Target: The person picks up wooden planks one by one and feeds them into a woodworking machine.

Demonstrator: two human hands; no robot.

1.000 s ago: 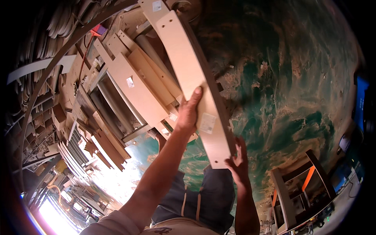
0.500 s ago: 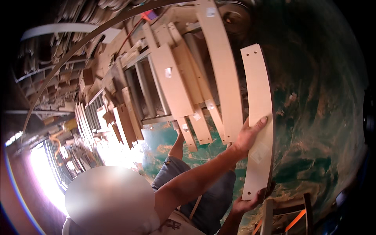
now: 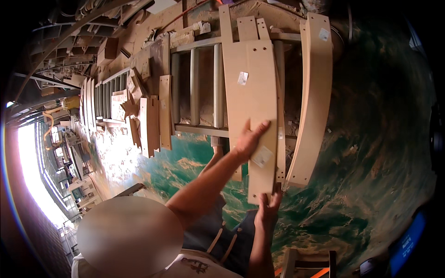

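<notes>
A long, slightly curved pale wooden board (image 3: 263, 104) with drilled holes near its ends and a white label is in both my hands. My left hand (image 3: 250, 141) grips it about midway, thumb across its face and the other fingers partly hidden at the edge. At the near end, my right hand (image 3: 268, 208) is closed around the board's corner. The held board overlaps other boards lying across a roller conveyor (image 3: 195, 88); whether it touches them I cannot tell. To its right lies a curved board stack (image 3: 315, 102) with a label near the far end.
Smaller wooden pieces (image 3: 149, 125) are piled at the left on the conveyor. A wooden frame with orange strips (image 3: 309, 264) stands near the lower right. A blue screen (image 3: 408, 243) shows at the right rim. The floor (image 3: 352, 185) is green with dusty streaks.
Both hands have carried the held board leftward, from right of the curved stack to over the boards on the conveyor. The view has shifted as well.
</notes>
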